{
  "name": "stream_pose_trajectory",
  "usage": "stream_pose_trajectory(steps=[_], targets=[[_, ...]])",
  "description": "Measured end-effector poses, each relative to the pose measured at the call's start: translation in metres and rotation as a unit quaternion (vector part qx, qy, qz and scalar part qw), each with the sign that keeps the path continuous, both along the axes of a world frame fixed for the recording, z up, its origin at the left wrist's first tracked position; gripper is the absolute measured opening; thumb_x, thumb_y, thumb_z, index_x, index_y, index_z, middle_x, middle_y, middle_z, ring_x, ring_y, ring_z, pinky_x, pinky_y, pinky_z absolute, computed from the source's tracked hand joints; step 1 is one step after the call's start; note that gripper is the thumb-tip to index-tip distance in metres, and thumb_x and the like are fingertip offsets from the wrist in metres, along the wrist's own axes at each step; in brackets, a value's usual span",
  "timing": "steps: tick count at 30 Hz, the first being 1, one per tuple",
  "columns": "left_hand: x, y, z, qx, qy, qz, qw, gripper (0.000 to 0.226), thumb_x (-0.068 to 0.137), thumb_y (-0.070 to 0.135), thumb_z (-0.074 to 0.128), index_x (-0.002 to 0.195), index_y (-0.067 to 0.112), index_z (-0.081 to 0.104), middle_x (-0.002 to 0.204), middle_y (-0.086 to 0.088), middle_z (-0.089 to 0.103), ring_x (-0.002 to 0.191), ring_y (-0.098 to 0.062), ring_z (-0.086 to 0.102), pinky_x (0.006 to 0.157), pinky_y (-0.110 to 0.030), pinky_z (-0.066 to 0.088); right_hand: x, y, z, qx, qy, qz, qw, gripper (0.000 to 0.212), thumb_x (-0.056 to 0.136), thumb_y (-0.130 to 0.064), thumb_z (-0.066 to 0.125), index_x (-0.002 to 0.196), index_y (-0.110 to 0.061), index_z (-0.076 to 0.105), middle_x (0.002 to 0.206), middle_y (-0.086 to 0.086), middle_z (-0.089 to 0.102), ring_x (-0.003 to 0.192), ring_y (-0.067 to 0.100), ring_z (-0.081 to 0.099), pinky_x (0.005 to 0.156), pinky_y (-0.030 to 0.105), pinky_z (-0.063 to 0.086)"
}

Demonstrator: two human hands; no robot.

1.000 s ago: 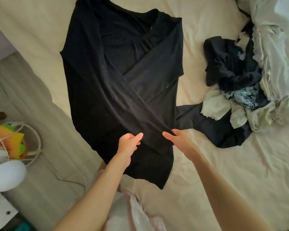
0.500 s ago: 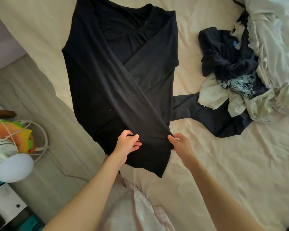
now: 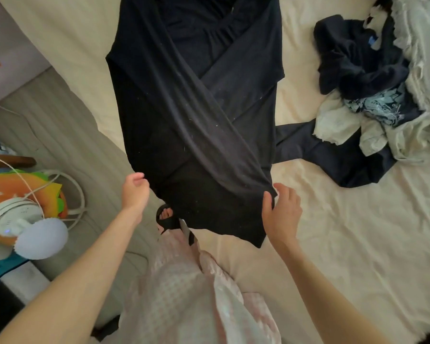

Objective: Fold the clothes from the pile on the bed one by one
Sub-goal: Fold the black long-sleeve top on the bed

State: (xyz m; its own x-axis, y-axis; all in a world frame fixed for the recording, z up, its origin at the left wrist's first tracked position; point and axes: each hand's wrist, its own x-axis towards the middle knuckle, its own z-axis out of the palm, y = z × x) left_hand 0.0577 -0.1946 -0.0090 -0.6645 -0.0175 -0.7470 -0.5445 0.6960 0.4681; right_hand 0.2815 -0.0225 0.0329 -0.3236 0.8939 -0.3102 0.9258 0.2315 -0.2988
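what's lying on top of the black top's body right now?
Both sleeves lie folded across the black top, the left sleeve over the right sleeve. The right hand holds the cuff. Fabric beneath the crossing is hidden.

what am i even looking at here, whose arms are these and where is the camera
The camera sits on a person's head and looks down, so the two bare arms are the wearer's own. A black long-sleeved top lies spread on a cream bed, its sleeves crossed over the front. The right hand pinches the end of one sleeve at the top's lower right edge. The left hand hovers at the lower left edge, loosely curled, holding nothing. The clothes pile still to be folded lies at upper right.
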Motion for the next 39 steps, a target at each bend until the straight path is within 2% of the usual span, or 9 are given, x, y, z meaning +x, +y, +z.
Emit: stream_pose_trajectory(steps=[3, 7, 12, 16, 24, 30, 35, 37, 39], targets=[[-0.037, -0.001, -0.011, 0.001, 0.028, -0.035, 0.999, 0.044, 0.1, 0.015, 0.042, 0.143, 0.015, 0.031, 0.148, -0.007, 0.034, 0.134, -0.025, 0.036, 0.105, -0.035, 0.034, -0.019, -0.02, -0.013, 0.068, -0.003, 0.144, 0.987, 0.043, 0.095, -0.028, 0.045, 0.135, -0.013, 0.048, 0.143, 0.009, 0.046, 0.135, 0.028, 0.037, 0.109, 0.045, 0.029], [-0.079, 0.008, -0.027, 0.048, 0.043, -0.094, 0.993, 0.055, 0.101, 0.021, 0.041, 0.149, 0.021, 0.016, 0.155, -0.002, 0.021, 0.141, -0.022, 0.024, 0.112, -0.037, 0.027, -0.036, -0.034, -0.041, 0.019, -0.088, 0.182, 0.979, 0.053, 0.1, -0.035, 0.039, 0.149, -0.02, 0.027, 0.157, 0.009, 0.021, 0.145, 0.029, 0.016, 0.115, 0.049, 0.013], [-0.097, 0.014, -0.046, 0.095, 0.046, -0.09, 0.99, 0.048, 0.098, 0.022, 0.048, 0.141, 0.014, 0.029, 0.14, -0.006, 0.044, 0.125, -0.018, 0.045, 0.1, -0.026, 0.039, -0.028, -0.041, -0.063, -0.003, -0.146, 0.19, 0.971, 0.059, 0.1, -0.04, 0.03, 0.152, -0.02, 0.011, 0.16, 0.008, 0.008, 0.147, 0.027, 0.006, 0.117, 0.047, 0.006], [-0.093, -0.003, -0.058, 0.064, -0.023, -0.128, 0.99, 0.041, 0.098, 0.03, 0.047, 0.134, 0.009, 0.044, 0.135, -0.008, 0.051, 0.124, -0.023, 0.047, 0.101, -0.033, 0.039, -0.024, -0.044, -0.061, 0.013, -0.117, 0.184, 0.976, 0.056, 0.101, -0.039, 0.03, 0.151, -0.018, 0.018, 0.159, 0.009, 0.013, 0.147, 0.027, 0.008, 0.116, 0.045, 0.004], [-0.037, -0.075, -0.043, 0.002, -0.079, -0.222, 0.972, 0.034, 0.095, 0.019, 0.054, 0.122, -0.002, 0.056, 0.117, -0.011, 0.06, 0.114, -0.028, 0.054, 0.089, -0.033, 0.039, 0.026, -0.076, -0.038, -0.033, -0.013, -0.072, 0.997, 0.062, 0.095, -0.027, 0.054, 0.148, -0.013, 0.026, 0.155, 0.009, 0.024, 0.142, 0.025, 0.022, 0.116, 0.04, 0.022], [-0.003, -0.103, -0.013, 0.009, -0.052, -0.17, 0.984, 0.03, 0.098, 0.026, 0.048, 0.079, 0.003, 0.05, 0.079, -0.011, 0.049, 0.08, -0.02, 0.046, 0.069, -0.032, 0.033, 0.032, -0.061, -0.038, -0.205, 0.121, -0.393, 0.888, 0.032, 0.089, -0.037, 0.061, 0.102, -0.009, 0.054, 0.1, 0.003, 0.061, 0.093, 0.019, 0.058, 0.081, 0.034, 0.048], [0.012, -0.114, 0.014, -0.025, 0.074, -0.138, 0.987, 0.042, 0.1, 0.034, 0.037, 0.088, -0.004, 0.048, 0.081, -0.021, 0.045, 0.076, -0.031, 0.041, 0.068, -0.041, 0.038, 0.032, -0.047, -0.028, -0.289, 0.166, -0.454, 0.826, 0.02, 0.096, -0.021, 0.054, 0.11, -0.006, 0.055, 0.103, 0.006, 0.059, 0.094, 0.022, 0.056, 0.081, 0.032, 0.044], [0.017, -0.116, 0.023, -0.027, 0.106, -0.151, 0.983, 0.037, 0.1, 0.031, 0.038, 0.079, 0.002, 0.04, 0.074, -0.017, 0.038, 0.072, -0.031, 0.035, 0.067, -0.044, 0.039, 0.042, -0.049, -0.023, -0.276, 0.156, -0.44, 0.84, 0.029, 0.099, -0.023, 0.047, 0.119, -0.003, 0.051, 0.104, 0.007, 0.055, 0.095, 0.022, 0.053, 0.08, 0.032, 0.041], [0.019, -0.12, 0.026, -0.01, 0.101, -0.165, 0.981, 0.031, 0.099, 0.028, 0.044, 0.076, 0.007, 0.04, 0.071, -0.004, 0.041, 0.069, -0.019, 0.04, 0.061, -0.03, 0.037, 0.053, -0.053, -0.017, -0.252, 0.14, -0.403, 0.868, 0.03, 0.1, -0.024, 0.043, 0.119, -0.002, 0.049, 0.103, 0.007, 0.052, 0.093, 0.021, 0.05, 0.077, 0.032, 0.038]])
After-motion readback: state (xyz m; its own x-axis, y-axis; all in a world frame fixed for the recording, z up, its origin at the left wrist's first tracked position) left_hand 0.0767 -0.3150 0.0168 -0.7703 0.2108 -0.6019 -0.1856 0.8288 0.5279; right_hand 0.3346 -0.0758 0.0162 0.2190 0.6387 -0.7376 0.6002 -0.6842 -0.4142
